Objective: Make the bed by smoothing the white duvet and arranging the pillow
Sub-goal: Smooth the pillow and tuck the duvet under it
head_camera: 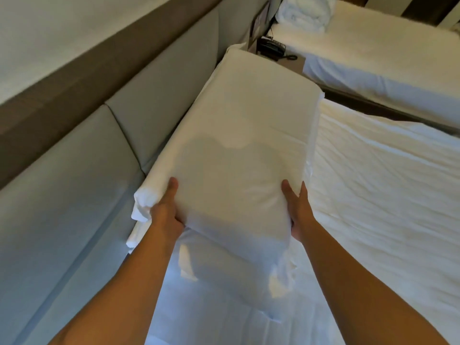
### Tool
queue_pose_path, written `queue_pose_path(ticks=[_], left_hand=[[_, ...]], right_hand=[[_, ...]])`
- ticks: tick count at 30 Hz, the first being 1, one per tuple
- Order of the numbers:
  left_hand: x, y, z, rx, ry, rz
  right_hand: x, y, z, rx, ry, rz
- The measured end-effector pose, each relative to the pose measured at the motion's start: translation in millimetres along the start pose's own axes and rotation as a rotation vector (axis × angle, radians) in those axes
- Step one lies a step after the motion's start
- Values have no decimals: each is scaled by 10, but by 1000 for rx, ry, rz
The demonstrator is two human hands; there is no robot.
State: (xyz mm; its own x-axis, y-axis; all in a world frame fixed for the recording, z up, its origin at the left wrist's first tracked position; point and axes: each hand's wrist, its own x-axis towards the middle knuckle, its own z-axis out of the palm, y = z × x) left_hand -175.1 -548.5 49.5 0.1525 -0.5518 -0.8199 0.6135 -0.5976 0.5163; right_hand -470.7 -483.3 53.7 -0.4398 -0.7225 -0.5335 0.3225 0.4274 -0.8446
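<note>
You are gripping the pillow [236,145] at its near short end. Your left hand [166,212] is clamping the near-left corner and your right hand [298,212] the near-right edge, each with the thumb lying on top; the fingers are tucked underneath where I cannot see them. The pillow is sitting at the head of the bed, its far end apparently resting down while the near end is riding in your hands above more white bedding [224,265]. I cannot tell whether that is a second pillow or a folded sheet. Its long axis is running away from you, parallel to the padded headboard [74,170] just beside its left edge, with the far short end pointing toward the nightstand [293,64] and the telephone [271,48] on it. To place it well, I judge you are wanting both hands level so the case is not twisting. Be lowering the near end squarely, with the long left edge lined up along the headboard and the loose flap of case at your left hand tucked under. To the right, the white duvet [385,183] is lying flat but showing creases that are waiting for smoothing. Beyond it, a second bed [385,53] is carrying a rolled bundle of bedding [303,13].
</note>
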Motion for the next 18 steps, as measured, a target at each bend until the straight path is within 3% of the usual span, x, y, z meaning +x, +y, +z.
queue_pose_path(ticks=[6,10,14,18], left_hand=[[103,-13,-133,-54,51,236],[71,-75,-156,-23,86,259],[-18,-62,-211,-35,34,142],[-81,-31,-406,-13,39,106]], right_hand=[[178,-318,355,-152,1,-265],[179,-174,302,-142,-85,-153],[68,38,123,-89,-3,-84],[-302,328,-68,-47,-10,108]])
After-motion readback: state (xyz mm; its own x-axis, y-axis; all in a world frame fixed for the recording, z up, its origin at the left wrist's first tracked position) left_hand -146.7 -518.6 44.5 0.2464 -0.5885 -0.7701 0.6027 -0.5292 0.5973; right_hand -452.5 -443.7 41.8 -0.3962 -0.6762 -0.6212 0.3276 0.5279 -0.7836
